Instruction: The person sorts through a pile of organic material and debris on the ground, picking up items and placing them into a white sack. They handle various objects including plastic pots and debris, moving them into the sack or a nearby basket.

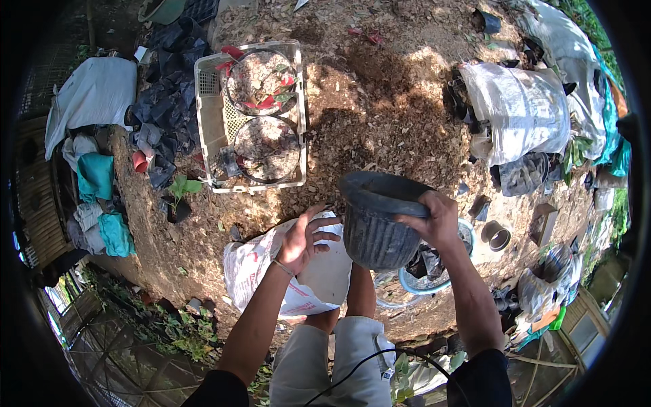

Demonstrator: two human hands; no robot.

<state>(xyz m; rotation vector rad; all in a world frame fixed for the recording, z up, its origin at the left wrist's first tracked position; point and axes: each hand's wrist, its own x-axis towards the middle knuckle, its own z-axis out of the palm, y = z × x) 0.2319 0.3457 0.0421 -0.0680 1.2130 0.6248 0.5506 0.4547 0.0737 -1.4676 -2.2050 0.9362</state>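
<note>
My right hand (431, 217) grips the rim of a large black plastic plant pot (381, 244) with ribbed sides. The pot is raised in front of my legs and tilted slightly, and I cannot see its bottom inside. To its left, my left hand (304, 243) is held with fingers spread, holding nothing. Below that hand lies a white sack (254, 277) with red printing, its pale mouth turned towards the pot. Partly hidden behind the pot and my right forearm is a light blue basin (427, 291) with crumpled black plastic (431, 262) in it.
Ahead stands a cream plastic crate (209, 117) holding two round, dark-rimmed pots of wood-chip mix (259, 76). A seedling (181, 189) grows left of it. Full white sacks (519, 107) lie on the right, near a small round pot (497, 236). Wood chips (391, 117) cover the ground.
</note>
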